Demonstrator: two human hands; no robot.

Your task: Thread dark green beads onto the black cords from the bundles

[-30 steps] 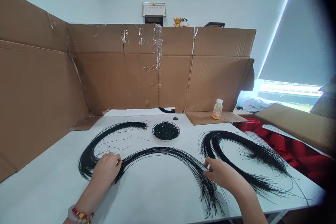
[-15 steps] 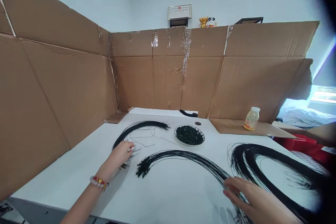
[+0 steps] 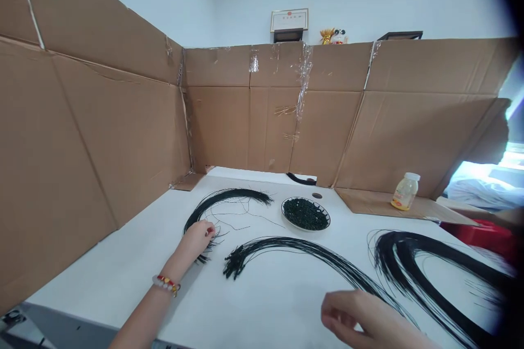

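Observation:
My left hand point(image 3: 198, 240) rests with curled fingers on the lower end of an arc of thin black wires point(image 3: 224, 198), and stray strands poke out around it. A second black wire arc point(image 3: 295, 245) lies on the white table point(image 3: 254, 305), its bound end point(image 3: 234, 262) just right of that hand. My right hand point(image 3: 352, 316) hangs near this arc's lower strands, fingers loosely parted and holding nothing. A third, thicker wire bundle point(image 3: 403, 253) lies at the right.
A plate of small black pieces point(image 3: 305, 214) sits at the table's back. Cardboard walls point(image 3: 266, 131) fence the back and left. A bottle of pale liquid point(image 3: 404, 192) stands on a cardboard flap point(image 3: 368, 203). Red objects point(image 3: 475, 237) show at the right.
My left hand has moved from the middle arc to the end of the left arc. My right hand has lifted off the wires, and the view has turned left.

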